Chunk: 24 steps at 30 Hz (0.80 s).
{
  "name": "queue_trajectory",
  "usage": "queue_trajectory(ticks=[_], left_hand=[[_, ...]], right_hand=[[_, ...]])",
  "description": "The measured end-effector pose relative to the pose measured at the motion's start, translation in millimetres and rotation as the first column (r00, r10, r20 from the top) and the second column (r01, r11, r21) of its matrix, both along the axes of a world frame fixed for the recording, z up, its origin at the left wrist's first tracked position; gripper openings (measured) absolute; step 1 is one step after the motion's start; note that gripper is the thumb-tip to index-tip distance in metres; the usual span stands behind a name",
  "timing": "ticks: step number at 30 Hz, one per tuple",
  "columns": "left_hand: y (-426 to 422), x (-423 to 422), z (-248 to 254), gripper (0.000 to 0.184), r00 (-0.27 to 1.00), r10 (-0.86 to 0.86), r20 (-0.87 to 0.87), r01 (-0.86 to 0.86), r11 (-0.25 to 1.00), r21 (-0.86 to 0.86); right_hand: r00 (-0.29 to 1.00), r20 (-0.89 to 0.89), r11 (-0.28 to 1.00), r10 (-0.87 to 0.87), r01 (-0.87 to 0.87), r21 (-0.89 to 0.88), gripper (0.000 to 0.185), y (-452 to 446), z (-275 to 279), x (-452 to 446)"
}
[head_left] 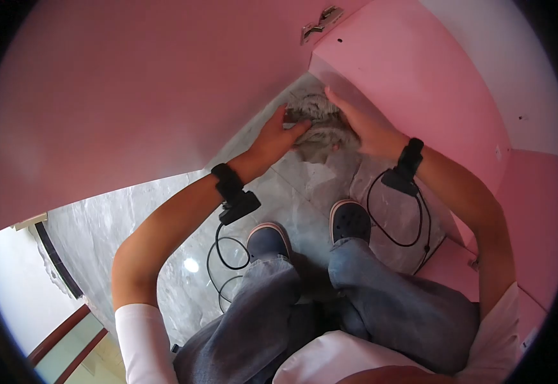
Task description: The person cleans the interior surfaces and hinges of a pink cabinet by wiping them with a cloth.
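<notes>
A shaggy grey-and-white bundle (pixel 320 142) lies on the marbled floor in the corner between two pink panels; its exact kind I cannot make out. My left hand (pixel 281 136) is at its left side, thumb and forefinger spread apart against the shaggy edge. On the opposite side is my right hand (pixel 363 128), with one finger stretched up along the pink panel and the others partly hidden by the bundle. Both hands look slightly blurred, and whether either grips the bundle is not clear. Black straps with small boxes and cables sit on both wrists.
A large pink door (pixel 112 96) with a metal hinge (pixel 320 24) stands at the left. Pink cabinet panels (pixel 413 70) rise at the right. My dark clogs (pixel 349 221) are on the grey marbled floor (pixel 99 246), with a loose black cable (pixel 394 243) beside them.
</notes>
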<state>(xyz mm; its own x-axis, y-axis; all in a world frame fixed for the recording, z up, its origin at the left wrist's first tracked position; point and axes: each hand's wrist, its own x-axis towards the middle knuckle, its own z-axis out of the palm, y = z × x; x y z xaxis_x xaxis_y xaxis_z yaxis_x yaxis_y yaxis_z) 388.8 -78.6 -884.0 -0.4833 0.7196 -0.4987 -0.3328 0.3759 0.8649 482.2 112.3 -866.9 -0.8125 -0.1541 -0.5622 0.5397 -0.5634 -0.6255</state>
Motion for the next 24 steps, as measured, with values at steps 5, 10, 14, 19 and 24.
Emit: queue_trajectory(ticks=[5,10,14,19,24], left_hand=[[26,-13,-14,0.058,0.999,0.029,0.024,-0.031,0.996,0.086],[42,-27,-9,0.048,0.989,0.073,0.129,-0.092,0.986,0.142],[54,-30,-26,0.043,0.97,0.12,0.21,-0.155,0.975,0.161],[55,-30,-28,0.042,0.964,0.159,0.214,-0.19,0.973,0.134],[48,-28,-18,0.041,0.961,0.129,0.244,-0.154,0.984,0.09]], right_hand=[[0.99,-0.14,0.915,0.032,0.027,0.402,0.055,16,12,-39],[1.0,0.021,0.802,0.022,-0.03,0.596,0.055,30,1,-66],[0.998,-0.067,0.897,-0.007,0.036,0.441,0.055,35,-7,-74],[0.997,0.052,0.943,-0.051,0.031,0.331,0.059,39,-6,-86],[0.998,0.032,0.933,-0.058,0.042,0.357,0.058,33,-9,-80]])
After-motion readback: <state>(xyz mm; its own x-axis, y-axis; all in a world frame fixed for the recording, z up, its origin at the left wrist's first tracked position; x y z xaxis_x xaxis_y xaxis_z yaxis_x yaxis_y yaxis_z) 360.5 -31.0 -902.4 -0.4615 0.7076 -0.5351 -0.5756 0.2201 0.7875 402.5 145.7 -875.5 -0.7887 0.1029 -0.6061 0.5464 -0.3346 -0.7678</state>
